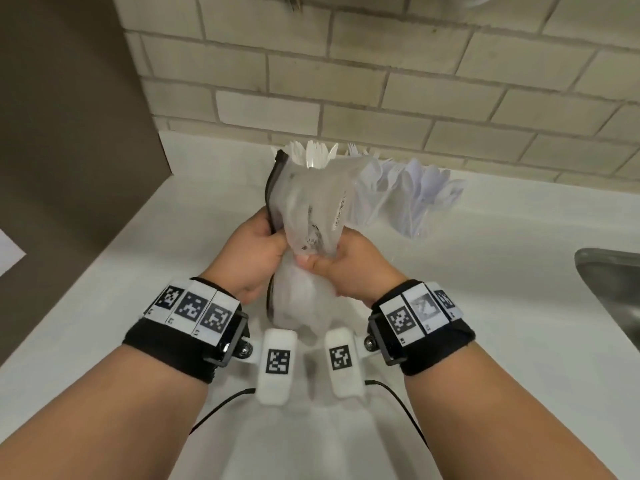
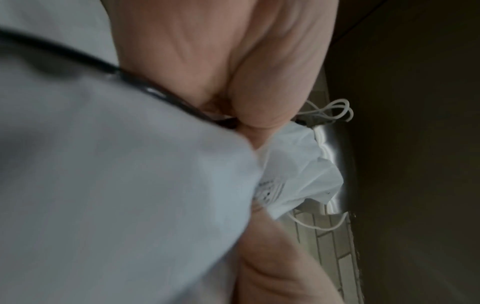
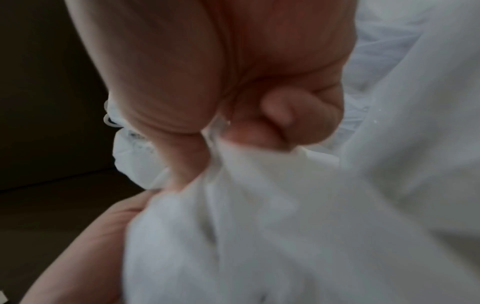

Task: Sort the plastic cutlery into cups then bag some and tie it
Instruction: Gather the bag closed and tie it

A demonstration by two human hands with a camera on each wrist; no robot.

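Note:
A translucent plastic bag (image 1: pixel 311 209) with a black zip edge and a barcode label is held up over the white counter (image 1: pixel 485 271). My left hand (image 1: pixel 258 247) grips its neck from the left, and my right hand (image 1: pixel 341 268) pinches the same neck from the right. The bag's full lower part (image 1: pixel 298 306) bulges below my hands with white cutlery inside, blurred. In the left wrist view the bag (image 2: pixel 116 185) fills the frame under my left hand (image 2: pixel 249 115). In the right wrist view my right hand (image 3: pixel 233 131) pinches gathered bag film (image 3: pixel 259 205).
Behind the bag stand cups of white knives (image 1: pixel 317 154), forks (image 1: pixel 356 150) and spoons (image 1: pixel 422 188) against the brick wall (image 1: pixel 381 71). A metal sink (image 1: pixel 616 292) lies at the right. A brown cabinet side (image 1: pixel 69 133) rises at the left.

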